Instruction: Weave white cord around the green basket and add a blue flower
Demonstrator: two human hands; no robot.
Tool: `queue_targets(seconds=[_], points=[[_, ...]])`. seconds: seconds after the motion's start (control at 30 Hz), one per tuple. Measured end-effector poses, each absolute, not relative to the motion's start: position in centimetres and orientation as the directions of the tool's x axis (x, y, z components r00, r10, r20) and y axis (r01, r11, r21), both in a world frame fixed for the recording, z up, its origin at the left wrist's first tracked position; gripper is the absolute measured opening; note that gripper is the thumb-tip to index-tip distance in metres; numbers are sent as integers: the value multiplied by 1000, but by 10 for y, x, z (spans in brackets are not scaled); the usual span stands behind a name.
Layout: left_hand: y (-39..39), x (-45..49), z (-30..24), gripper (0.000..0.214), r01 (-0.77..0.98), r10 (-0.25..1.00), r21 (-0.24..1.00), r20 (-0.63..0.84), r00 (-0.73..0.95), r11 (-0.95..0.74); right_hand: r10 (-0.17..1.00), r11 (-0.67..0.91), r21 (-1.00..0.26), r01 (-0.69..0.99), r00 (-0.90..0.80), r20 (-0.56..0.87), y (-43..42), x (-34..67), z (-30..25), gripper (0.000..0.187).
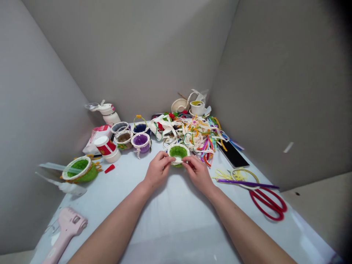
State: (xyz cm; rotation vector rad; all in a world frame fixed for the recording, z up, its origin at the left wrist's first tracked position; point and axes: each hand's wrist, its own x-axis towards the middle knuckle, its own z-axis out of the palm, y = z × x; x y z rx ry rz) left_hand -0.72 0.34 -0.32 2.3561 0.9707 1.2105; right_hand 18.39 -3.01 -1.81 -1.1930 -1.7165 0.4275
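A small green basket [178, 150] with a white trimmed rim sits at the middle of the table between both hands. My left hand [159, 168] pinches the near rim from the left side. From the right, my right hand [197, 171] has its thumb and fingers closed on the same rim. The fingertips of both hands are close together at the white trim. Fingers hide part of the near rim, so the exact piece of trim under them is hard to make out.
A heap of lace and pipe cleaners [192, 134] lies behind the basket. Small baskets [141, 140] stand behind left, near a white bottle [110, 114]. Red scissors [268, 203] and a phone [233, 154] lie right. A pink glue gun [67, 223] and another green basket [82, 169] are left.
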Motion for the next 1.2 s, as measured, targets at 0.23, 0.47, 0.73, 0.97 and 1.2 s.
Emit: queue_targets(seconds=[0.23, 0.47, 0.73, 0.97, 1.2], points=[[3, -7, 2, 21, 570, 655, 359, 579, 485, -739, 861, 456, -720, 523, -53, 506, -30, 184, -19, 9], [5, -7, -3, 20, 449, 638, 463, 648, 417, -764, 860, 458, -713, 531, -60, 507, -31, 185, -19, 10], [5, -8, -3, 24, 463, 653, 468, 620, 434, -752, 858, 465, -710, 529, -72, 509, -31, 185, -17, 11], [-1, 1, 4, 17, 685, 633, 225, 645, 427, -692, 849, 482, -705, 520, -78, 523, -30, 184, -16, 10], [-3, 11, 3, 10, 579, 578, 243, 636, 512, -779, 854, 483, -712, 511, -95, 511, -30, 184, -14, 11]])
